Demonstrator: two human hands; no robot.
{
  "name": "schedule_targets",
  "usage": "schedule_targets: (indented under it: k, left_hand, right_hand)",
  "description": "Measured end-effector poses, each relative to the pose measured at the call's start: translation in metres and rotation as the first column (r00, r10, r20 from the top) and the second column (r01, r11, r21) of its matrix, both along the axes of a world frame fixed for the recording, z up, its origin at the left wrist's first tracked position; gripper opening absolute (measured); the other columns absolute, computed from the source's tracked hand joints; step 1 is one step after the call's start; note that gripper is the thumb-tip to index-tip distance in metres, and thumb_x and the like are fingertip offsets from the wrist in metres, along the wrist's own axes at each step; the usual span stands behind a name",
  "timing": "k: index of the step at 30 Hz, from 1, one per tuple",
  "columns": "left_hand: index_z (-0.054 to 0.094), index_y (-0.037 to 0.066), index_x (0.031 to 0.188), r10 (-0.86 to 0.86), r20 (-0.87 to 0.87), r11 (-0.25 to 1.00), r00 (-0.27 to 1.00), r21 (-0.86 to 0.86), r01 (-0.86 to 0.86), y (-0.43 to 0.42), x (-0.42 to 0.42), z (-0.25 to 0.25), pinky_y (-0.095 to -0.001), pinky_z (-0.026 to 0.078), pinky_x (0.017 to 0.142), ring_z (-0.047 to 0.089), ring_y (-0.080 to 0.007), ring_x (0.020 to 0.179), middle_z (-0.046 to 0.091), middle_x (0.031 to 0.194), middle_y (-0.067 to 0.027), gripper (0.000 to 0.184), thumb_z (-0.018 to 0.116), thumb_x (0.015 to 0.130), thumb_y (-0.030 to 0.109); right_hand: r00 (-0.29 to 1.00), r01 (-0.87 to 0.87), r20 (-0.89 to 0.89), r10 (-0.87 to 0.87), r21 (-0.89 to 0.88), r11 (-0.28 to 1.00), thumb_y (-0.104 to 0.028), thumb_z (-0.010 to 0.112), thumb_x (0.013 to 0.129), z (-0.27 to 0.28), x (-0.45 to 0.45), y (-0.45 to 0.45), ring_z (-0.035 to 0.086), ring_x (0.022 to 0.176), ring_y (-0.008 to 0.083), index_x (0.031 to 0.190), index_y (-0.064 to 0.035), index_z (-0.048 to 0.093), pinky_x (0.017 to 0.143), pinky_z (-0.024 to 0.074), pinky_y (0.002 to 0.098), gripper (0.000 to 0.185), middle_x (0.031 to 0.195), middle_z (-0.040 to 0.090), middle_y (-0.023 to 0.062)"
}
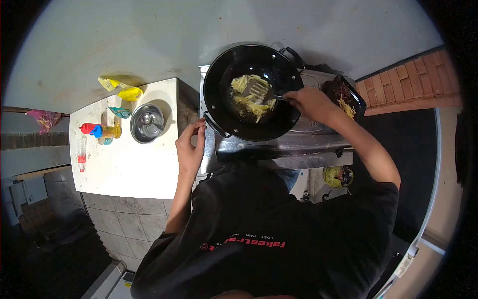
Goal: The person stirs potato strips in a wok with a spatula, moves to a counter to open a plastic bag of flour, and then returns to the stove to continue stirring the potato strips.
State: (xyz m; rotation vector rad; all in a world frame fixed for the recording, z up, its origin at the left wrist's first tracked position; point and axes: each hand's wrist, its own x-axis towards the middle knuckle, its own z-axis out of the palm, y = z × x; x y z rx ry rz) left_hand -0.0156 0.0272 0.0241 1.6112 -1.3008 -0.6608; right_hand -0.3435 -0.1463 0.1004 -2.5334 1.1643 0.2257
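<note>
My right hand is closed around the handle of a slotted metal spatula. Its slotted head rests among pale yellow strips of food, which look like cut potato, in the black wok. Some liquid shows around the strips. At the wok's near left side, my left hand has thumb and fingertips drawn together against the end of the looped wok handle. How firmly they grip it is hard to make out. The wok sits on a metal stove.
A dark tray with reddish and yellow strips stands right of the wok. On the white table at left are a steel bowl, a red-capped bottle, a blue-capped bottle, a clear bottle and a yellow bag.
</note>
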Motion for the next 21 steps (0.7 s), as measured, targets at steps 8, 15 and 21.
schedule_targets:
  k: [8, 15, 21]
  left_hand:
    - [0.069, -0.004, 0.109, -0.01, 0.033, 1.0, 0.999, -0.003, 0.01, -0.001, 0.002, 0.003, -0.0324, 0.055, 0.087, 0.075, -0.0223, 0.095, 0.076, 0.11, -0.0154, 0.015, 0.062, 0.099, 0.004]
    - [0.069, -0.004, 0.11, 0.004, -0.002, 1.0, 1.0, 0.027, -0.003, -0.001, 0.0, 0.002, -0.0325, 0.055, 0.086, 0.075, -0.0221, 0.094, 0.076, 0.109, -0.0153, 0.016, 0.063, 0.099, 0.005]
    - [0.068, -0.005, 0.108, -0.005, 0.03, 1.0, 1.0, -0.002, 0.005, 0.0, 0.0, 0.002, -0.0327, 0.055, 0.085, 0.075, -0.022, 0.093, 0.075, 0.113, -0.0157, 0.015, 0.063, 0.099, 0.005]
  right_hand:
    - [0.992, 0.071, -0.091, -0.084, -0.135, 0.988, -0.011, 0.059, 0.091, -0.02, 0.005, 0.027, 0.073, 0.086, 0.0395, 0.119, -0.0136, 0.072, 0.075, 0.059, 0.0515, 0.031, 0.089, 0.073, 0.0208]
    - [0.985, -0.011, -0.17, -0.007, -0.11, 0.994, -0.009, 0.057, 0.089, -0.002, 0.021, 0.034, 0.074, 0.086, 0.0382, 0.111, -0.0121, 0.074, 0.074, 0.0597, 0.0498, 0.028, 0.088, 0.073, 0.0192]
    - [0.974, -0.083, -0.22, 0.056, -0.117, 0.99, -0.008, 0.058, 0.089, -0.003, 0.031, 0.033, 0.075, 0.088, 0.0377, 0.105, -0.008, 0.075, 0.074, 0.0606, 0.049, 0.023, 0.091, 0.074, 0.0192]
